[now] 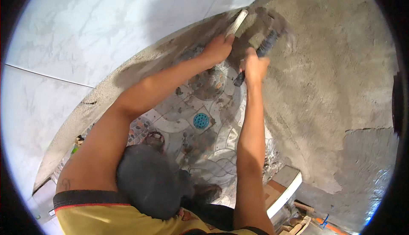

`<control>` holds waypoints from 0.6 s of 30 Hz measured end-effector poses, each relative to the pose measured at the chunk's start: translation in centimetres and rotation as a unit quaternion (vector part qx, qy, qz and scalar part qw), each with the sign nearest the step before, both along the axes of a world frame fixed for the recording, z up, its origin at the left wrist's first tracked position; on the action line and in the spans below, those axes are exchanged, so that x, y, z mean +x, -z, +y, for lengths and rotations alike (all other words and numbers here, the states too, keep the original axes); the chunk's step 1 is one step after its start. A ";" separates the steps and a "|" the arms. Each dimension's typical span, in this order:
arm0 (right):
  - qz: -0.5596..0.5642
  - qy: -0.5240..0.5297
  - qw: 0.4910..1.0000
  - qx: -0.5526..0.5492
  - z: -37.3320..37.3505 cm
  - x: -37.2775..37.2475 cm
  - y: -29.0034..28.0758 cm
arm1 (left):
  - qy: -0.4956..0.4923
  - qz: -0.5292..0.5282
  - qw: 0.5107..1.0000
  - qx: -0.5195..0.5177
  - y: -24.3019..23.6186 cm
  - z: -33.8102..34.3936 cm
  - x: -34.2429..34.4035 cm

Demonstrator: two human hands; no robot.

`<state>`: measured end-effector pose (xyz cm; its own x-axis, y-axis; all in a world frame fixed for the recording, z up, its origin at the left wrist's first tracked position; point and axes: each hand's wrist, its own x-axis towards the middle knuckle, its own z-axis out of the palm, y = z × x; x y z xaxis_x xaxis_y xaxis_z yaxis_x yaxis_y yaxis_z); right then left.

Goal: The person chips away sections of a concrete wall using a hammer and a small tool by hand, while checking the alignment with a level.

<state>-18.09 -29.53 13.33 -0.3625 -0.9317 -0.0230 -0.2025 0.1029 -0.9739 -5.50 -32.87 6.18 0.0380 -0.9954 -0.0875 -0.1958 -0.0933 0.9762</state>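
"Holding what?"

"Gripping a pale bar [237, 23] in the left hand [218, 49], hammer [267, 42] in the right hand [255, 67], near the rough wall [324, 73]."

"Risking what?"

"Perhaps bruising the left hand, from a glancing blow."

The head-worn fisheye looks steeply down from above the person, close enough to show the teal drain cover's [201, 120] holes. Beyond that cover, it takes in tiled wall [98, 26] leftward, cement wall [328, 73] rightward.
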 end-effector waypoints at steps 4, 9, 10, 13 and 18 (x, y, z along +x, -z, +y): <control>0.051 -0.099 0.983 0.147 -0.2 -4.5 0.3 | 0.027 -0.042 0.999 -0.007 0.6 1.6 -0.4; -0.046 -0.038 0.992 0.114 8.1 -3.1 3.2 | 0.064 -0.063 0.991 0.104 9.7 8.1 4.2; -0.048 -0.032 0.991 0.118 10.0 -2.9 3.8 | 0.066 -0.071 0.995 0.038 7.6 7.9 4.0; -0.178 -0.009 0.979 0.094 13.5 -1.7 5.1 | 0.070 -0.099 0.987 -0.107 0.4 4.6 3.1; -0.259 0.011 0.957 0.128 17.8 -1.6 8.6 | 0.049 -0.218 0.973 -0.052 4.4 2.6 2.8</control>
<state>-19.72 -11.68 4.77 -0.2596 -0.8640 -0.4314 0.3058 0.3502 -0.8854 -2.73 -30.27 1.81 -0.0474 -0.9987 0.0167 -0.5967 0.0417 0.8014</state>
